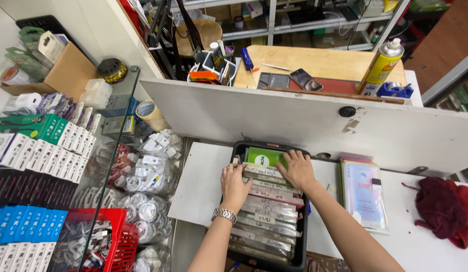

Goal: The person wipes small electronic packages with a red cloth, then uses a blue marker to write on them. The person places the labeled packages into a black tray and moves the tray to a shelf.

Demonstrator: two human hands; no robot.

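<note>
Seen from the head camera, a black bin [303, 211] sits on a white counter [201, 186] and is packed front to back with flat packets [269, 209] standing in a row, a green one [264, 157] at the far end. Both of the person's hands are in the far half of the bin. The left hand [234, 182], a metal watch [224, 215] on its wrist, lies palm down on the packet tops with its fingertips at their left edges; its fingers are bent over them, not closed around any single one. The right hand [296, 168] rests flat with spread fingers on the packets just near of the green one, pressing rather than grasping.

Right of the bin lies a stack of clear-sleeved packets [364, 194], and farther right a dark red cloth [443, 209]. To the left, under a glass pane, are white and green boxes [47, 143] and a red basket [120, 236]. Beyond a white partition [294, 121] stands a wooden desk with a yellow spray can [381, 65] and a phone [305, 79].
</note>
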